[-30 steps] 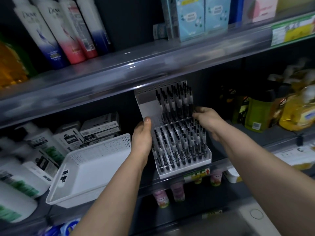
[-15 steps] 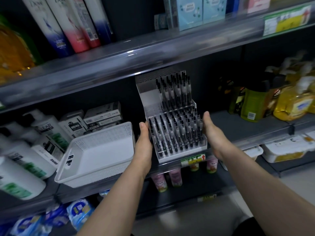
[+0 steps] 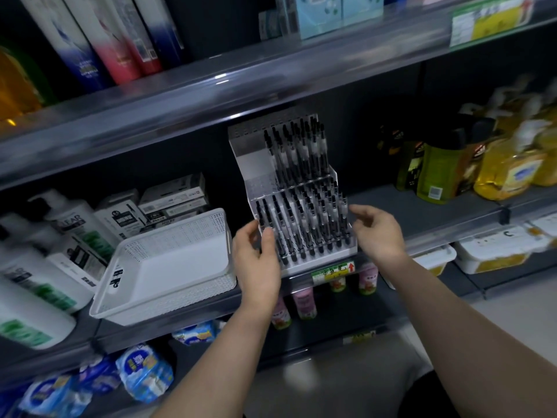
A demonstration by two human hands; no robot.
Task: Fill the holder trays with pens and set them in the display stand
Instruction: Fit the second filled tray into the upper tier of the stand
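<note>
Left hand (image 3: 256,267): at the near-left corner of the display stand (image 3: 254,167), thumb outside the side wall, forefinger across the front pens (image 3: 301,230); grip too blurred to confirm.
Right hand (image 3: 378,233): just beside the stand's right wall, fingers loosely curled, holding nothing.
Hand spacing: apart, with the stand between them.
Stand position: upright at the front edge of the shelf (image 3: 422,215), directly ahead of both palms.
Front holder tray (image 3: 319,260): lowest step, nearest both hands, full of upright pens.
Rear holder tray (image 3: 262,188): beyond the fingertips, one step higher; filled on the right-hand side, bare toward the left hand.
Handling: probably light, stiff plastic with smooth, slippery walls. Pens stand loose in their sockets and are likely to topple if tilted.
Hold points: both side walls, low near the base. Keep level; never lift by the pens.
Basket (image 3: 168,230): white, outboard of the left hand.
</note>
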